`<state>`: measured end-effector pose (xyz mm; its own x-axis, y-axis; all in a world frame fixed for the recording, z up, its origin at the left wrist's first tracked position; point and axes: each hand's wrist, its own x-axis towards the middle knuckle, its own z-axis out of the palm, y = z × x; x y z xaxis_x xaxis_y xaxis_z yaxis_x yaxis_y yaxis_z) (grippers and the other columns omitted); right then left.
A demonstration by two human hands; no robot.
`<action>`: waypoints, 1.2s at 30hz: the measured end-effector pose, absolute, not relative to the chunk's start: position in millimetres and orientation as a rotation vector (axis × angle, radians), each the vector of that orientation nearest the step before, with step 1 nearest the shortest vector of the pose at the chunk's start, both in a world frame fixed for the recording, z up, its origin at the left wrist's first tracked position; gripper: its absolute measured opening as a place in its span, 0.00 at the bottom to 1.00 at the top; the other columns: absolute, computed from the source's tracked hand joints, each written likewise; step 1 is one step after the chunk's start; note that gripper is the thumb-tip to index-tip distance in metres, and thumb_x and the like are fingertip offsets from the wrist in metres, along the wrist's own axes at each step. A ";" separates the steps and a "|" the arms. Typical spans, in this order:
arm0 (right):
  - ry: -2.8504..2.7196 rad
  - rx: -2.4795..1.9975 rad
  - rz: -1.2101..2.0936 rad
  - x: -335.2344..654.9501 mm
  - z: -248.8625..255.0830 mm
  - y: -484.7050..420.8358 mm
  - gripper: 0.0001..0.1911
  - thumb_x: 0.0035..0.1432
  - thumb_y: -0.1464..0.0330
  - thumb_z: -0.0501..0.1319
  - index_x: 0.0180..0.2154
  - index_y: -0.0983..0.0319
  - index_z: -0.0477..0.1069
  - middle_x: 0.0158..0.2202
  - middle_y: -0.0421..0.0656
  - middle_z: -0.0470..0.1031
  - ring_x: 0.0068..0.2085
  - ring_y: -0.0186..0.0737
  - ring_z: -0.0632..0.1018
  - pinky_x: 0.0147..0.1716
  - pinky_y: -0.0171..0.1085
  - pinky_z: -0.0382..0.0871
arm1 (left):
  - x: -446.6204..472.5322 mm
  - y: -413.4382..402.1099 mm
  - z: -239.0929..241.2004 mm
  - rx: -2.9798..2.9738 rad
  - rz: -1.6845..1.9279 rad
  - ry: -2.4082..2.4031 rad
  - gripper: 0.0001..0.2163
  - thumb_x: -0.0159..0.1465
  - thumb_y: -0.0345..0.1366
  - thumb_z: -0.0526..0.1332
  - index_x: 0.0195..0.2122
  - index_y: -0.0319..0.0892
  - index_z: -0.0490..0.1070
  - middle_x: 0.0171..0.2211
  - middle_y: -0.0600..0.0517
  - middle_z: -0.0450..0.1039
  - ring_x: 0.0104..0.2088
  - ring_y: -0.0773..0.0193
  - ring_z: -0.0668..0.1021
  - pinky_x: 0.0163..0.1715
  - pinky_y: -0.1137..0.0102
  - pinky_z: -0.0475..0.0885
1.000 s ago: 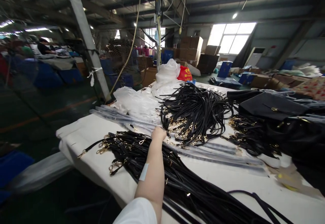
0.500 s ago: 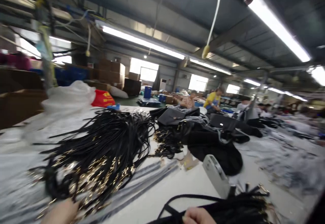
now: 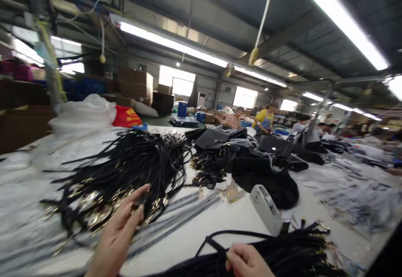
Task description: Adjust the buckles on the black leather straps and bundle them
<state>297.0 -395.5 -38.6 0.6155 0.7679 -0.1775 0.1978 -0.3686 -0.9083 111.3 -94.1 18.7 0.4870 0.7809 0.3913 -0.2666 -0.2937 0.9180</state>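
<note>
On the white tabletop [image 3: 232, 216], the fanned heap of thin straps [image 3: 147, 155] is plain black with gold-coloured metal clasps [image 3: 97, 216], and the long bundle of flat straps [image 3: 292, 247] is black too, tipped in gold. Around them come a flapped black bag [image 3: 212, 139], a pale grey dispenser [image 3: 265, 210], milky-white plastic sheeting [image 3: 81, 118] and a bright red plastic bag [image 3: 124, 117] with yellow print (too blurred to read). Farther back, stacked cardboard boxes [image 3: 133, 84] are brown, and one person wears a yellow top [image 3: 260, 118] with a blue apron [image 3: 268, 121].
</note>
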 end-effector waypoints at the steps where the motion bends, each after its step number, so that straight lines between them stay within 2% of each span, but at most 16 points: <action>1: -0.778 -1.891 0.737 292.9 -36.7 -399.2 0.32 0.55 0.39 0.56 0.28 0.62 0.70 0.15 0.32 0.54 0.19 0.29 0.56 0.20 0.32 0.47 | 114.8 -107.2 21.2 1.418 1.020 0.397 0.17 0.59 0.48 0.67 0.44 0.45 0.79 0.52 0.46 0.76 0.57 0.48 0.72 0.55 0.61 0.67; 3: -0.765 -1.888 0.729 289.8 -34.7 -406.7 0.33 0.56 0.38 0.55 0.29 0.63 0.71 0.17 0.32 0.54 0.20 0.30 0.56 0.20 0.31 0.47 | 126.0 -125.8 24.2 1.179 0.939 0.259 0.13 0.60 0.47 0.67 0.33 0.41 0.79 0.44 0.44 0.79 0.51 0.50 0.75 0.53 0.61 0.69; 5: -0.728 -1.890 0.763 293.0 -36.1 -411.6 0.32 0.55 0.38 0.57 0.30 0.63 0.71 0.18 0.33 0.55 0.21 0.30 0.56 0.20 0.31 0.48 | 136.6 -133.2 23.9 1.017 0.859 0.147 0.14 0.59 0.45 0.68 0.23 0.40 0.75 0.38 0.45 0.80 0.48 0.52 0.77 0.54 0.62 0.68; 9: -0.705 -1.884 0.802 298.4 -40.3 -414.5 0.29 0.56 0.41 0.60 0.31 0.62 0.73 0.19 0.36 0.60 0.23 0.32 0.61 0.22 0.32 0.54 | 142.5 -138.7 22.7 0.855 0.756 0.112 0.17 0.62 0.48 0.65 0.34 0.37 0.81 0.41 0.45 0.80 0.45 0.54 0.79 0.54 0.62 0.70; 12: -0.691 -1.892 0.763 291.2 -35.0 -413.1 0.28 0.56 0.42 0.60 0.31 0.62 0.74 0.19 0.35 0.59 0.22 0.32 0.60 0.21 0.31 0.52 | 140.0 -144.0 23.9 0.838 0.674 0.118 0.21 0.63 0.51 0.64 0.41 0.34 0.80 0.38 0.43 0.80 0.41 0.56 0.80 0.48 0.63 0.72; 14: -0.676 -1.885 0.729 284.2 -28.3 -410.4 0.28 0.56 0.42 0.61 0.30 0.62 0.73 0.19 0.35 0.58 0.22 0.31 0.58 0.21 0.30 0.50 | 139.1 -146.7 24.8 0.843 0.645 0.097 0.22 0.63 0.50 0.65 0.45 0.34 0.79 0.41 0.42 0.79 0.40 0.56 0.80 0.46 0.63 0.73; 17: -0.645 -1.871 0.745 276.1 -18.5 -405.0 0.27 0.57 0.43 0.61 0.31 0.63 0.73 0.19 0.34 0.56 0.21 0.29 0.56 0.20 0.30 0.47 | 139.8 -152.2 27.2 0.806 0.709 0.041 0.20 0.63 0.48 0.65 0.49 0.38 0.76 0.55 0.42 0.73 0.49 0.53 0.79 0.52 0.60 0.71; 19: -0.611 -1.862 0.752 272.2 -14.7 -400.4 0.25 0.56 0.45 0.64 0.34 0.63 0.72 0.20 0.33 0.57 0.20 0.28 0.55 0.18 0.30 0.45 | 141.2 -158.5 29.5 0.761 0.771 0.014 0.19 0.64 0.48 0.63 0.50 0.41 0.75 0.61 0.43 0.68 0.56 0.50 0.75 0.57 0.58 0.68; 21: -0.617 -1.823 0.714 267.7 -13.7 -393.9 0.23 0.54 0.49 0.68 0.37 0.62 0.72 0.24 0.36 0.64 0.21 0.28 0.58 0.18 0.31 0.49 | 142.6 -166.8 31.8 0.727 0.808 -0.006 0.19 0.65 0.49 0.61 0.51 0.42 0.73 0.63 0.44 0.65 0.60 0.48 0.71 0.61 0.56 0.65; 23: -0.671 -1.763 0.674 261.4 -14.6 -385.0 0.22 0.50 0.54 0.71 0.41 0.61 0.72 0.34 0.41 0.72 0.24 0.30 0.63 0.21 0.31 0.57 | 143.8 -176.0 33.8 0.705 0.828 -0.024 0.20 0.66 0.50 0.60 0.52 0.43 0.72 0.64 0.45 0.63 0.62 0.47 0.69 0.63 0.55 0.63; 26: -0.752 -1.682 0.733 249.9 -17.0 -368.7 0.28 0.47 0.58 0.74 0.47 0.61 0.72 0.47 0.47 0.76 0.35 0.37 0.73 0.32 0.34 0.68 | 145.3 -188.1 35.4 0.682 0.820 -0.038 0.20 0.67 0.51 0.58 0.53 0.44 0.72 0.63 0.46 0.63 0.63 0.46 0.68 0.64 0.54 0.62; 28: -0.776 -1.659 0.822 243.6 -17.5 -359.6 0.26 0.46 0.58 0.74 0.45 0.62 0.73 0.45 0.48 0.78 0.40 0.41 0.76 0.37 0.35 0.69 | 146.7 -191.8 34.8 0.676 0.800 -0.034 0.19 0.67 0.51 0.56 0.52 0.44 0.71 0.62 0.47 0.64 0.63 0.47 0.68 0.64 0.54 0.62; 30: -0.742 -1.644 0.897 240.6 -16.7 -354.9 0.22 0.49 0.57 0.72 0.41 0.63 0.73 0.36 0.45 0.78 0.34 0.37 0.75 0.30 0.33 0.67 | 149.0 -188.9 31.7 0.693 0.789 -0.008 0.18 0.68 0.49 0.57 0.52 0.45 0.71 0.61 0.47 0.65 0.63 0.48 0.68 0.64 0.54 0.63; 32: -0.657 -1.625 0.923 241.6 -14.4 -355.1 0.22 0.53 0.54 0.70 0.41 0.63 0.72 0.29 0.41 0.76 0.22 0.28 0.66 0.20 0.30 0.56 | 152.4 -178.7 25.2 0.769 0.792 0.081 0.17 0.67 0.46 0.58 0.52 0.44 0.70 0.59 0.46 0.66 0.63 0.49 0.68 0.63 0.54 0.62; 34: -0.590 -1.620 0.865 245.8 -10.7 -358.6 0.24 0.55 0.51 0.67 0.44 0.63 0.71 0.26 0.39 0.74 0.17 0.24 0.56 0.16 0.30 0.44 | 156.2 -164.5 16.8 0.970 0.838 0.281 0.16 0.66 0.42 0.60 0.51 0.41 0.70 0.60 0.42 0.64 0.64 0.49 0.66 0.65 0.53 0.58; 36: -0.584 -1.655 0.726 250.7 -5.9 -363.2 0.26 0.54 0.50 0.67 0.44 0.64 0.72 0.24 0.38 0.73 0.17 0.25 0.56 0.16 0.30 0.44 | 158.9 -152.8 9.5 1.272 1.019 0.580 0.14 0.63 0.39 0.62 0.48 0.39 0.72 0.64 0.38 0.57 0.68 0.46 0.58 0.68 0.52 0.50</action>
<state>250.7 -363.2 -5.9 0.6817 0.7161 -0.1497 -0.0078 -0.1975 -0.9803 158.9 -152.8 9.5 0.4679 0.8672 0.1704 -0.2962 -0.0278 0.9547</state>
